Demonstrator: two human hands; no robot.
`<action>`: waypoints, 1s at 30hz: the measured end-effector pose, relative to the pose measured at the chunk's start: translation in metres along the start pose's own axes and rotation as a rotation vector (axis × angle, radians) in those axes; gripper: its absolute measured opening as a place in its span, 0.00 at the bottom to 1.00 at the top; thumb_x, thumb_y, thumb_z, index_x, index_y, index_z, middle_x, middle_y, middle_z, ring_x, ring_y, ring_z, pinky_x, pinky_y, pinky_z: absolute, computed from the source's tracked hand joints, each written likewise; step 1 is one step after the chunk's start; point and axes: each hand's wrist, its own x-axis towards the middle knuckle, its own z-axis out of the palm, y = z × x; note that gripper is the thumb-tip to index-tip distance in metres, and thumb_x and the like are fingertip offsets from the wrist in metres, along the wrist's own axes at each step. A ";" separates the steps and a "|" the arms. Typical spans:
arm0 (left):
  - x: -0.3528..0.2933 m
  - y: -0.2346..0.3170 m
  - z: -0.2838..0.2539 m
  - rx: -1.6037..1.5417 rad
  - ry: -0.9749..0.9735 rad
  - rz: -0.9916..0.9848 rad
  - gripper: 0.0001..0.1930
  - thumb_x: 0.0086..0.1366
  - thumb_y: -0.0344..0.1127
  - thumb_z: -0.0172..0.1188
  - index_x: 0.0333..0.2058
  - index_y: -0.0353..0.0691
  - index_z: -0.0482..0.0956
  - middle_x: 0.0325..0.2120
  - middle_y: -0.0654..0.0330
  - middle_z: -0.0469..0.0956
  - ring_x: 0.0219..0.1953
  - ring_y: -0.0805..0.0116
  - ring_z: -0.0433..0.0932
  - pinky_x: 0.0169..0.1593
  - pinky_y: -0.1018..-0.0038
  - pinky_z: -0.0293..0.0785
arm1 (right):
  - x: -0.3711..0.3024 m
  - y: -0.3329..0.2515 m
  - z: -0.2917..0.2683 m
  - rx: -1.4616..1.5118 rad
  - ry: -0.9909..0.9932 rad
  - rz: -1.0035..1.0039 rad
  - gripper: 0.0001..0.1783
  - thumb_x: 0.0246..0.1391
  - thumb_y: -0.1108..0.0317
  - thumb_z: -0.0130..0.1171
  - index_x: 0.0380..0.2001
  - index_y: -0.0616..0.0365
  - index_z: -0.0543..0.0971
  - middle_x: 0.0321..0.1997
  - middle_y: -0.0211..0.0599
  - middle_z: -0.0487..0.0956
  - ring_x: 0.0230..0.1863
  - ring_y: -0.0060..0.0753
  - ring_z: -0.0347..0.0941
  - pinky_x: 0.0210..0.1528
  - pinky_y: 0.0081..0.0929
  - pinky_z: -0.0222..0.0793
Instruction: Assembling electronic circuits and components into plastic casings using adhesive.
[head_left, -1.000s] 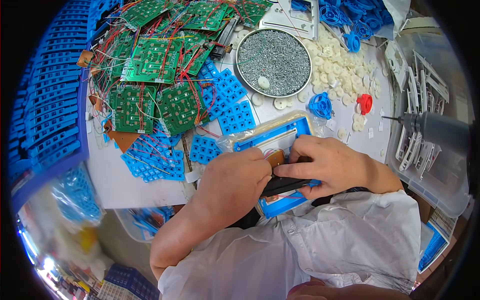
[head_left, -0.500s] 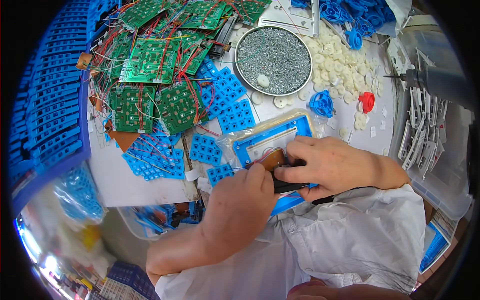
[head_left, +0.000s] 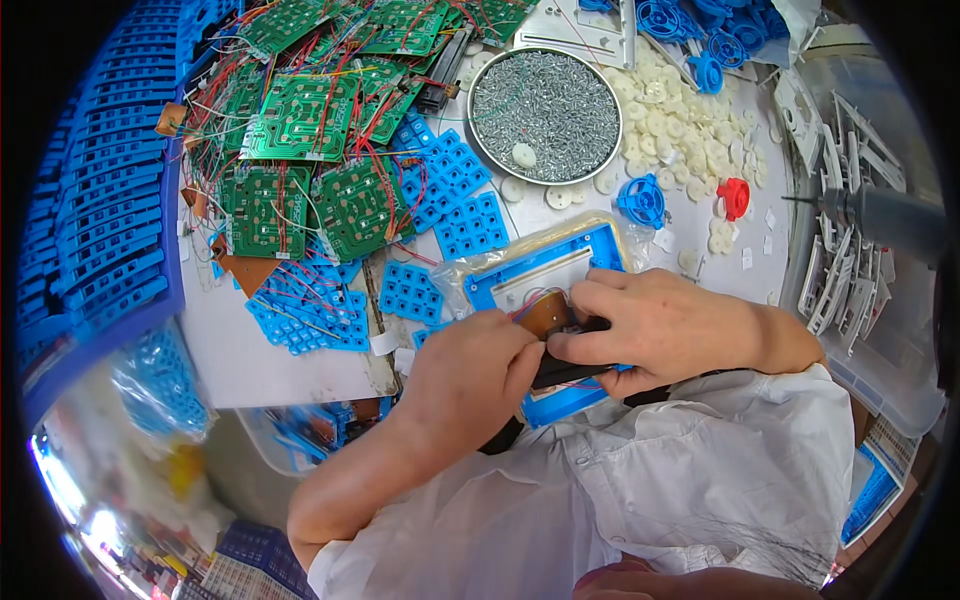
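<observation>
A blue plastic frame (head_left: 483, 297) with a white inner panel lies on a clear plastic bag in front of me. Over its near half both my hands grip a long black plastic part (head_left: 570, 372). My left hand (head_left: 470, 365) pinches it at the left end, fingers closed. From the other side, the thumb and fingers of my right hand (head_left: 655, 335) are bent round it. Just beyond the black part, a brown circuit board (head_left: 546, 316) with thin wires lies inside the frame. My fingers hide the contact points.
Green circuit boards (head_left: 300, 115) with tangled wires lie at far left, near blue keypads (head_left: 472, 226). A round tin (head_left: 474, 140) of screws stands beyond the frame, beside cream plastic discs (head_left: 665, 120). A dark power screwdriver (head_left: 890, 220) hangs at right above a bin of white parts.
My left hand has shifted slightly up and left, with its wrist raised. The right hand keeps nearly the same place and grip.
</observation>
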 end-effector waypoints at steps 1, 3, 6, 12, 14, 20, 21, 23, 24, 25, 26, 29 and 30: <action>0.004 -0.001 -0.001 0.011 -0.025 -0.008 0.07 0.62 0.32 0.63 0.32 0.35 0.84 0.25 0.50 0.79 0.30 0.49 0.81 0.32 0.56 0.74 | 0.000 0.000 0.000 -0.003 0.007 -0.009 0.25 0.42 0.66 0.68 0.48 0.51 0.78 0.42 0.41 0.70 0.43 0.45 0.73 0.36 0.37 0.76; 0.011 -0.001 -0.004 0.032 -0.076 -0.024 0.07 0.62 0.32 0.62 0.30 0.34 0.84 0.22 0.49 0.79 0.27 0.48 0.80 0.32 0.55 0.74 | 0.001 0.000 0.000 -0.007 0.013 -0.023 0.25 0.42 0.66 0.68 0.48 0.51 0.78 0.43 0.40 0.70 0.43 0.44 0.73 0.36 0.36 0.76; 0.017 0.003 -0.007 0.101 -0.135 -0.041 0.09 0.62 0.34 0.62 0.28 0.34 0.83 0.21 0.49 0.80 0.24 0.47 0.80 0.32 0.57 0.74 | 0.001 0.000 0.000 -0.022 0.005 -0.034 0.25 0.41 0.67 0.68 0.48 0.51 0.78 0.43 0.40 0.70 0.42 0.44 0.73 0.35 0.35 0.76; 0.016 0.010 -0.007 -0.008 -0.091 -0.106 0.08 0.63 0.35 0.62 0.28 0.36 0.81 0.22 0.48 0.81 0.28 0.47 0.82 0.34 0.55 0.77 | -0.009 -0.003 0.002 -0.086 0.014 -0.021 0.30 0.41 0.66 0.70 0.52 0.51 0.76 0.44 0.38 0.70 0.41 0.41 0.72 0.33 0.34 0.77; 0.019 0.019 -0.019 0.007 0.021 -0.118 0.08 0.63 0.35 0.62 0.28 0.37 0.81 0.21 0.49 0.80 0.27 0.48 0.82 0.33 0.56 0.77 | -0.015 -0.004 0.007 -0.104 0.058 0.002 0.33 0.41 0.65 0.71 0.55 0.52 0.75 0.43 0.38 0.71 0.42 0.41 0.72 0.33 0.34 0.77; 0.110 -0.004 -0.024 0.487 0.516 0.333 0.06 0.61 0.36 0.66 0.30 0.40 0.83 0.25 0.56 0.79 0.31 0.54 0.81 0.34 0.61 0.75 | -0.031 -0.012 0.018 -0.102 0.244 0.079 0.38 0.41 0.65 0.74 0.59 0.55 0.74 0.48 0.37 0.76 0.44 0.42 0.74 0.34 0.34 0.78; 0.128 -0.007 -0.020 0.589 0.529 0.326 0.07 0.60 0.38 0.67 0.29 0.42 0.84 0.29 0.57 0.79 0.34 0.57 0.81 0.37 0.62 0.74 | -0.036 -0.015 0.015 -0.126 0.290 0.075 0.37 0.41 0.65 0.74 0.58 0.56 0.75 0.50 0.38 0.77 0.43 0.43 0.75 0.35 0.34 0.77; 0.159 -0.024 -0.012 0.794 0.426 0.350 0.06 0.59 0.38 0.67 0.28 0.44 0.84 0.29 0.59 0.79 0.36 0.58 0.81 0.41 0.60 0.72 | -0.049 -0.019 0.003 -0.164 0.377 0.061 0.35 0.41 0.66 0.75 0.56 0.57 0.77 0.52 0.40 0.78 0.42 0.44 0.75 0.37 0.34 0.77; 0.164 -0.028 -0.009 0.897 0.372 0.359 0.06 0.59 0.38 0.66 0.28 0.45 0.84 0.29 0.60 0.79 0.37 0.58 0.81 0.43 0.59 0.70 | -0.062 -0.021 -0.004 -0.189 0.436 0.051 0.31 0.44 0.67 0.74 0.54 0.57 0.78 0.52 0.41 0.79 0.41 0.45 0.76 0.38 0.37 0.76; 0.164 -0.026 -0.009 0.874 0.389 0.368 0.05 0.59 0.38 0.66 0.28 0.45 0.84 0.29 0.61 0.79 0.38 0.59 0.80 0.45 0.59 0.69 | -0.082 -0.023 -0.010 -0.211 0.501 0.043 0.28 0.47 0.68 0.73 0.53 0.58 0.79 0.52 0.43 0.79 0.40 0.45 0.76 0.40 0.39 0.75; 0.162 -0.024 -0.011 0.838 0.409 0.382 0.05 0.59 0.38 0.65 0.28 0.46 0.84 0.29 0.62 0.79 0.38 0.59 0.80 0.47 0.58 0.67 | -0.113 -0.028 -0.016 -0.325 0.650 0.033 0.28 0.50 0.69 0.71 0.56 0.59 0.77 0.53 0.46 0.78 0.44 0.47 0.76 0.43 0.44 0.76; 0.164 -0.017 -0.010 0.784 0.427 0.388 0.05 0.60 0.37 0.63 0.28 0.46 0.85 0.30 0.63 0.80 0.39 0.60 0.80 0.50 0.57 0.65 | -0.123 -0.016 -0.021 -0.433 1.582 -0.144 0.29 0.58 0.72 0.63 0.62 0.65 0.69 0.57 0.54 0.75 0.53 0.52 0.73 0.51 0.56 0.76; 0.165 -0.014 -0.007 0.783 0.425 0.382 0.05 0.60 0.37 0.62 0.28 0.46 0.85 0.30 0.63 0.80 0.38 0.60 0.80 0.51 0.56 0.64 | -0.108 -0.011 -0.035 -0.350 1.624 -0.225 0.32 0.59 0.72 0.64 0.63 0.67 0.65 0.58 0.55 0.73 0.57 0.52 0.71 0.55 0.53 0.75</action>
